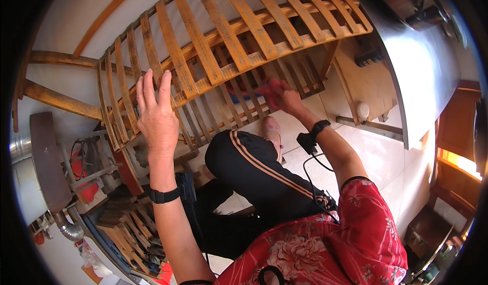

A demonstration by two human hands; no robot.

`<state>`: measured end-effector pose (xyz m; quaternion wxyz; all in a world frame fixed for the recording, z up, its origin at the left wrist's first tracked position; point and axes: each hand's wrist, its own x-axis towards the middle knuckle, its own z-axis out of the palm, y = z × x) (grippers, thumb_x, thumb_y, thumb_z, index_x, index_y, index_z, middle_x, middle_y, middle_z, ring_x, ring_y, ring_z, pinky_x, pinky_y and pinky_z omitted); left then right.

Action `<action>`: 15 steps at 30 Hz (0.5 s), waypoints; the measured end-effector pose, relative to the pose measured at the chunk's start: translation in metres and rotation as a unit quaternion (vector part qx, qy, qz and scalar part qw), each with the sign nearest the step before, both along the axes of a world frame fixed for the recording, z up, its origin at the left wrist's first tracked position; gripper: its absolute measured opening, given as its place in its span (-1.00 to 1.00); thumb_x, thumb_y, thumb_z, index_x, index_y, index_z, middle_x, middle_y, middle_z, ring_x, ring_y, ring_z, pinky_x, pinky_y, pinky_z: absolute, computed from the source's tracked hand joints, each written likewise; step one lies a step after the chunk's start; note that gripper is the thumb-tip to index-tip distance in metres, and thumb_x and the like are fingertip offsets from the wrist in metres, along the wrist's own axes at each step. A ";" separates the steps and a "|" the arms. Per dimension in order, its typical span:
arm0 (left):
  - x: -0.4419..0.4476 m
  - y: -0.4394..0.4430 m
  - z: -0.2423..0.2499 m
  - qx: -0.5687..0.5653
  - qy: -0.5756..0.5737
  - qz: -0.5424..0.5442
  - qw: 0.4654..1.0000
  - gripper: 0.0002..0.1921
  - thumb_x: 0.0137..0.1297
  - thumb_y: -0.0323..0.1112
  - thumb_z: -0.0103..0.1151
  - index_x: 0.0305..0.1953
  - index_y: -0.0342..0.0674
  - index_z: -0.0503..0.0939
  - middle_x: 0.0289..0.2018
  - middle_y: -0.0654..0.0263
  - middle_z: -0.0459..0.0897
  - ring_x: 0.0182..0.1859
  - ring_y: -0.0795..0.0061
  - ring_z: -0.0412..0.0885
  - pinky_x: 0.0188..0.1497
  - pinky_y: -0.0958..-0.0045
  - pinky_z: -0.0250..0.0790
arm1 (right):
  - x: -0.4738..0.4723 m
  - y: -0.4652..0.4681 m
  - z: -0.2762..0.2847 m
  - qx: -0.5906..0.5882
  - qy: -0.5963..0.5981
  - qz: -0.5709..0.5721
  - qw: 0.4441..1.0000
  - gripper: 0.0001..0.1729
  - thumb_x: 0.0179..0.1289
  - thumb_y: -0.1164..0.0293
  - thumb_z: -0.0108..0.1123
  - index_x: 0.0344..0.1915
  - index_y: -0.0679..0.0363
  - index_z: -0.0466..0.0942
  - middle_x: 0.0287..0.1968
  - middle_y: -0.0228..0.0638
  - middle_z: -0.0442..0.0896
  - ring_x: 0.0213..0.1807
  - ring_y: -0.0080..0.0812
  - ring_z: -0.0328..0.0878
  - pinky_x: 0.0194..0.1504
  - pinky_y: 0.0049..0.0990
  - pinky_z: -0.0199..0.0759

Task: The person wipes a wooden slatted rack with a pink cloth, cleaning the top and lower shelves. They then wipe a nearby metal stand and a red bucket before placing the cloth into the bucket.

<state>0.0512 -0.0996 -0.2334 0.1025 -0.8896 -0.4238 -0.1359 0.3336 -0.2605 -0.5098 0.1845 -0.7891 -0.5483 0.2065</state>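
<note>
In front of me stands a slatted wooden rack, its upper shelf (228, 52) worn and darkened in patches. My left hand (157, 121) lies on the front left part of that shelf, fingers spread over the slats and holding nothing. Below the upper shelf's front edge, my right hand (288, 100) grips a crumpled red cloth (271, 94), slightly blurred. The cloth is in front of the lower slatted shelf (244, 111); whether it touches the wood I cannot tell. Behind the slats, a red and blue object (238, 94) is mostly hidden.
A shiny metal counter (419, 71) juts in at right, over a wooden board (366, 79). At left are a brown stove-like body (53, 159) with a flexible metal pipe (70, 229) and a bin of wood pieces (127, 233). Cables hang from both wrists.
</note>
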 end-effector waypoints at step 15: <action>-0.002 0.003 -0.006 -0.005 -0.030 -0.004 1.000 -0.30 0.05 -0.78 0.12 0.24 0.03 0.44 0.29 0.21 0.34 0.33 0.11 0.29 0.22 0.18 0.41 | -0.008 0.091 -0.081 0.088 -0.205 0.096 0.970 -0.56 0.02 0.30 0.35 -0.05 0.11 0.56 0.11 -0.12 0.48 -0.06 -0.06 0.58 -0.01 -0.20 0.48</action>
